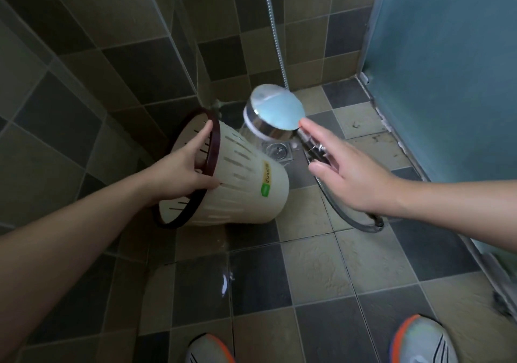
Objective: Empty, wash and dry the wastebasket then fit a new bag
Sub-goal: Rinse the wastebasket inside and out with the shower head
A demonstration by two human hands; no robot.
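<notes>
Head view looks down into a tiled shower corner, where the wastebasket (237, 175) is held tipped on its side just above the floor (307, 264), mouth toward the person, near the floor drain (277, 151). It looks like thin, slotted plastic: light, a bit flexible, probably slick when wet, so the stiff dark rim (214, 141) seems the sensible place to grip. The left hand (187, 169) does just that, thumb outside and fingers hooked inside the rim. The right hand (344, 172) has its fingers nearly straight, laid along the handle of the shower head (275, 111); whether the thumb clasps it underneath I cannot tell.
</notes>
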